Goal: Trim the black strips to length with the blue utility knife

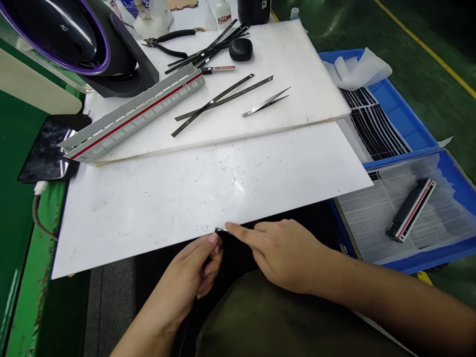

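Just at the tabletop's (148, 208) near edge, the left hand (193, 267) pinches a small dark strip (222, 229) between thumb and bent fingers (208, 243). The right hand (282, 250) stretches its index finger to the strip's other end; whether its thumb also grips, I cannot tell. Dark specks dot the tabletop just beyond.

Along the tabletop's far side lies a white foam slab (308, 84). Tweezers (260, 105) rest towards its near right corner, two crossed segmented strips (208, 105) to their left. A grey rail with a red stripe (139, 114) slants inward from the slab's near left corner. Farther back are a rounded black case (241, 49), more dark strips and black-handled cutters (171, 35).

At the far edge, a black container (253, 10) bears white lettering, cut off and illegible; the red label on a white bottle (223, 12) is too small to read. Far left, a purple-rimmed fan (55, 29) carries a pale, unreadable mark. Beyond the right edge, blue trays (401, 114) hold black strips.
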`<state>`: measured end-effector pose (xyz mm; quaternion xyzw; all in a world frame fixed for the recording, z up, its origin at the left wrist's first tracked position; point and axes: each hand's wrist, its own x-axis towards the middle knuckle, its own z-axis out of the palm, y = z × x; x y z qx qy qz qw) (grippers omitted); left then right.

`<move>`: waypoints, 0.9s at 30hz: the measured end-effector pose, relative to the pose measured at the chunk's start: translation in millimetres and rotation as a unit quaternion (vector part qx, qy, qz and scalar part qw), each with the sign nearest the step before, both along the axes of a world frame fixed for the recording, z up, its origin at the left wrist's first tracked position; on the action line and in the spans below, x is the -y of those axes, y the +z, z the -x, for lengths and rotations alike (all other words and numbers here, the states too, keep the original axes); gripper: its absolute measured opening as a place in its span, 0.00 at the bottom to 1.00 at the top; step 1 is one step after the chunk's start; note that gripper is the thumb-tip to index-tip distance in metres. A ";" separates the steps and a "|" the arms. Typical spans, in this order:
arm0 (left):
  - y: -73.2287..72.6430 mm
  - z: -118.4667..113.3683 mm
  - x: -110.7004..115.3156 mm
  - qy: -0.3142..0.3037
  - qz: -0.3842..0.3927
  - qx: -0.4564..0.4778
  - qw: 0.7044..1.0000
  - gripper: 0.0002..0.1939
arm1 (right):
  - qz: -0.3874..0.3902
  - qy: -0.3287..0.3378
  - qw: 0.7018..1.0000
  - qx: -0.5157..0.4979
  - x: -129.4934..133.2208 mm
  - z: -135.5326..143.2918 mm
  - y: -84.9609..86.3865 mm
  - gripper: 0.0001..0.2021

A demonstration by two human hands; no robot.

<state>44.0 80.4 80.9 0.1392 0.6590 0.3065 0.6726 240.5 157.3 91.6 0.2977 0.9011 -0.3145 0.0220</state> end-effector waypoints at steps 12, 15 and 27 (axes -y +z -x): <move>-0.9 -0.7 1.6 -0.010 -0.007 -0.010 1.000 0.24 | -0.037 0.019 0.999 0.011 -2.0 -1.9 3.2 0.29; -0.2 -3.2 2.3 -0.010 -0.007 -0.027 1.000 0.25 | -0.056 0.014 0.998 0.023 1.5 -1.6 2.1 0.30; 1.3 -5.9 0.9 -0.003 -0.007 -0.048 0.999 0.25 | -0.040 -0.013 0.999 0.020 6.5 -0.9 0.8 0.31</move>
